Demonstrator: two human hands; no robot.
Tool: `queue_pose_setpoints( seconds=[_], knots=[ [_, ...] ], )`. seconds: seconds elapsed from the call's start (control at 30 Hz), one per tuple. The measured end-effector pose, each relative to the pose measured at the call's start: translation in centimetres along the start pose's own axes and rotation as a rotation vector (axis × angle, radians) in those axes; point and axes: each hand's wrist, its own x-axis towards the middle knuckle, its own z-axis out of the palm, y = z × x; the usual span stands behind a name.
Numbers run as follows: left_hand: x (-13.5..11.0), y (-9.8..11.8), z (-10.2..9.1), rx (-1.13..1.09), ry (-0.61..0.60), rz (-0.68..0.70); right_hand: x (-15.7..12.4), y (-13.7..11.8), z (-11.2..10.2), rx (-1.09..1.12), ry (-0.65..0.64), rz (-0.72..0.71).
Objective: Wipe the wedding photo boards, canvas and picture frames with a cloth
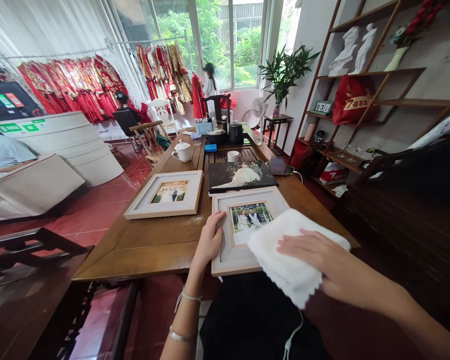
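Note:
A pale wooden picture frame (221, 250) with a photo of two people lies at the near edge of the table. My left hand (212, 235) grips its left side, fingers curled over the edge. With my right hand (309, 250) I press a white cloth (285, 240) onto the frame's right part. The cloth hides that side and hangs over the near edge. A second framed photo (165, 220) lies to the left. Just beyond the near frame is a dark photo panel (243, 177) showing a white dress.
On the wooden table (135, 250) stand a lidded white cup (182, 151), a small white cup (233, 156), a blue box (210, 148) and dark kettles (235, 133). Right is a shelf (386, 72); a bench (33, 280) is left. People sit farther back.

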Motion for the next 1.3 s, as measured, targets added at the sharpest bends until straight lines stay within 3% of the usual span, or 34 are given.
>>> queue_pose_setpoints(
  seconds=[0.1,0.17,0.37,0.57,0.77,0.9,1.1,1.2,1.3],
  knots=[
    [0.0,-0.1,-0.1,-0.002,-0.017,0.019,-1.1,-2.1,-0.5,-0.017,-0.027,-0.008],
    [0.0,-0.2,-0.3,-0.005,-0.031,0.038,-0.5,-2.2,-0.1,-0.039,-0.017,0.019],
    [0.1,-0.4,-0.6,-0.018,-0.077,0.066,4.9,2.6,1.7,-0.233,0.09,0.123],
    [0.1,-0.9,-0.7,-0.042,-0.091,0.099,11.3,7.4,1.3,-0.377,0.161,0.253],
    [0.0,-0.6,-0.5,-0.049,-0.066,0.084,14.1,8.0,1.8,-0.293,0.047,0.259],
    [-0.2,-0.4,-0.2,-0.043,-0.024,0.07,12.1,5.4,2.1,-0.211,-0.078,0.121],
    [-0.3,-0.1,0.0,-0.034,-0.009,0.053,4.9,0.2,-0.3,0.068,-0.219,-0.031],
    [-0.3,0.1,-0.1,-0.029,-0.02,0.044,1.4,-1.2,-1.9,0.111,-0.223,-0.051],
    [-0.3,0.2,-0.3,-0.018,-0.041,0.043,-0.3,-1.6,-2.1,0.086,-0.179,0.004]
  ],
)
